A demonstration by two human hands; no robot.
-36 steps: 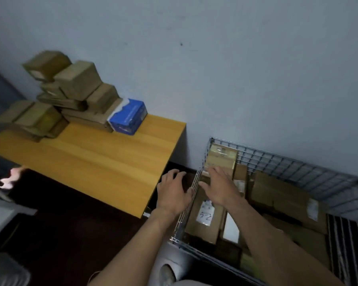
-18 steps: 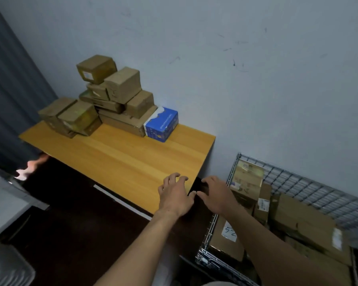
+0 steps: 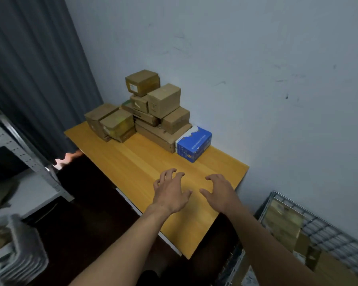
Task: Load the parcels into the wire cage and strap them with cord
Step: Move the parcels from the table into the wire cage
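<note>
My left hand and right hand hover empty, fingers spread wide, over the bare near half of the surface. Parcels sit stacked at its far edge against the wall: about nine brown, one blue box. The cage stands beyond the right edge, boxes inside.

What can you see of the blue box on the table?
The blue box is a small rectangular carton with a white wavy band along its top left edge and pale print on the top. It looks closed and sits flat on the wooden table near the wall, its left side against the long brown parcel. No hand touches it.
</note>
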